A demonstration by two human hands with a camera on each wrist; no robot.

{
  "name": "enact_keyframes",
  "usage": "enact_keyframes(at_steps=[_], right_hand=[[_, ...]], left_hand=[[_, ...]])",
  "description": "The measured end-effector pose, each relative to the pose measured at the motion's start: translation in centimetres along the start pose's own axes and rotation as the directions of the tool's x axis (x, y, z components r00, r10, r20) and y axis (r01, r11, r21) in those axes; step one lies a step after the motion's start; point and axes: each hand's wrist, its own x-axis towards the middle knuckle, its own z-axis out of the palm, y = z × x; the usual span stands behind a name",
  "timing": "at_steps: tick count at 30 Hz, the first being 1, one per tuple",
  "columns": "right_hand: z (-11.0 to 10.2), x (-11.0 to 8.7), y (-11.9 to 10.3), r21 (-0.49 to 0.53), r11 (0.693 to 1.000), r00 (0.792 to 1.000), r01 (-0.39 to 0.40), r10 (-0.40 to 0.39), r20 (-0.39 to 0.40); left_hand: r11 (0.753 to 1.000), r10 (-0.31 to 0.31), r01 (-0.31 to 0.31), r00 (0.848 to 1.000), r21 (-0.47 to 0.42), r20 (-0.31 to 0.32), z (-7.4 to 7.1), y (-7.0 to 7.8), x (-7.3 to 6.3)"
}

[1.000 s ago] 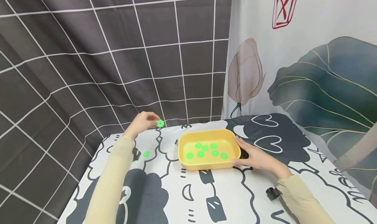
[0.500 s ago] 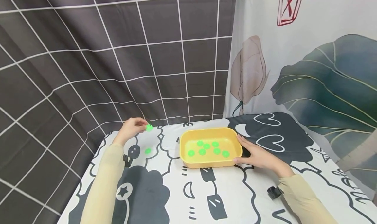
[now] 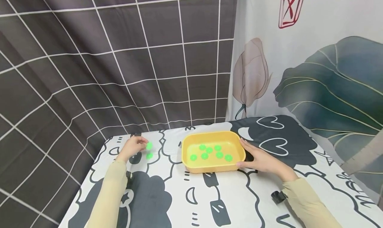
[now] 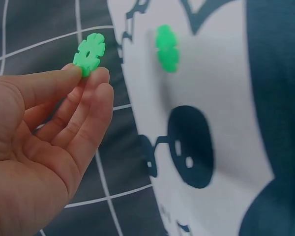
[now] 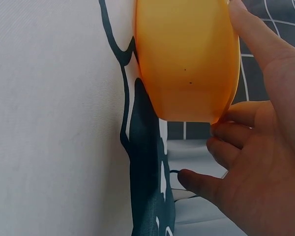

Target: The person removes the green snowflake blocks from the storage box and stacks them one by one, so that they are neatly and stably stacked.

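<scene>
Between thumb and fingertips my left hand (image 3: 133, 147) (image 4: 54, 123) pinches a small bright green notched disc (image 3: 149, 145) (image 4: 89, 53) with a slot in its centre. A second green disc (image 3: 149, 156) (image 4: 167, 48) lies on the patterned cloth just in front of it. To the right stands a yellow plastic basin (image 3: 206, 169) (image 5: 187, 59), with several green discs (image 3: 209, 150) spread over its floor. My right hand (image 3: 260, 158) (image 5: 265, 147) holds the basin's right end, thumb at the near corner and fingers at the far one. Its little finger stands apart from the wall.
A white cloth with dark cartoon prints (image 3: 179, 204) covers the table. Behind it hangs a dark grid curtain (image 3: 149, 65), and a pale floral curtain (image 3: 254, 21) hangs at the right. Black wrist cameras (image 3: 278, 197) are strapped near both sleeves.
My left hand has moved left and then down towards the cloth with the green disc in its fingertips. My right hand and the basin stay in place.
</scene>
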Motion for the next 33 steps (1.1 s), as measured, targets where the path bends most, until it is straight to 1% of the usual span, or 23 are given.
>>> enact_keyframes(at_steps=[1,3,4,5,6,10,11,12,14,19,23,27,33], right_hand=[[0.1,0.0,0.0,-0.001,1.0,1.0,0.002,-0.002,-0.001],[0.1,0.0,0.1,0.006,1.0,1.0,-0.004,0.004,0.001],[0.2,0.0,0.1,0.01,1.0,1.0,-0.007,0.007,0.003],[0.2,0.0,0.2,0.01,1.0,1.0,-0.004,0.004,0.005],[0.2,0.1,0.2,0.007,1.0,1.0,-0.001,0.001,0.005],[0.1,0.3,0.2,0.003,1.0,1.0,-0.002,0.002,0.009],[0.1,0.3,0.2,-0.001,1.0,1.0,0.0,0.0,0.008],[0.0,0.3,0.1,-0.001,1.0,1.0,-0.001,0.001,0.009],[0.0,0.3,0.0,-0.005,1.0,1.0,-0.005,0.005,0.009],[-0.1,0.3,0.0,-0.005,1.0,1.0,-0.003,0.003,0.007],[-0.1,0.3,0.1,-0.003,1.0,1.0,-0.001,0.001,0.004],[0.0,0.2,0.2,0.0,1.0,1.0,-0.003,0.003,0.003],[0.0,0.0,0.2,0.003,1.0,1.0,-0.008,0.008,0.007]], left_hand=[[1.0,-0.015,0.015,1.0,-0.005,0.004,0.3,-0.3,-0.1],[0.999,-0.026,0.027,1.0,-0.022,0.011,0.7,-0.7,-0.2],[0.999,-0.024,0.025,1.0,-0.034,0.015,0.9,-1.0,-0.2],[0.999,-0.003,0.004,1.0,-0.043,0.011,1.1,-1.4,-0.2],[0.999,0.001,0.0,1.0,-0.05,0.016,1.3,-1.6,-0.2],[0.999,-0.01,0.01,1.0,-0.035,0.021,1.8,-1.9,-0.3],[0.999,-0.023,0.024,1.0,-0.024,0.018,1.9,-1.9,-0.3],[0.999,-0.049,0.049,0.999,-0.01,0.023,2.0,-1.8,-0.3],[0.997,-0.076,0.076,0.997,0.004,0.011,2.2,-1.7,-0.4],[0.993,-0.115,0.115,0.993,0.015,-0.018,2.3,-1.5,-0.7],[0.993,-0.115,0.116,0.993,0.025,-0.033,2.4,-1.4,-0.8],[0.992,-0.121,0.122,0.992,0.02,-0.031,2.5,-1.4,-0.8],[0.991,-0.129,0.13,0.991,0.039,-0.028,2.6,-1.2,-0.9]])
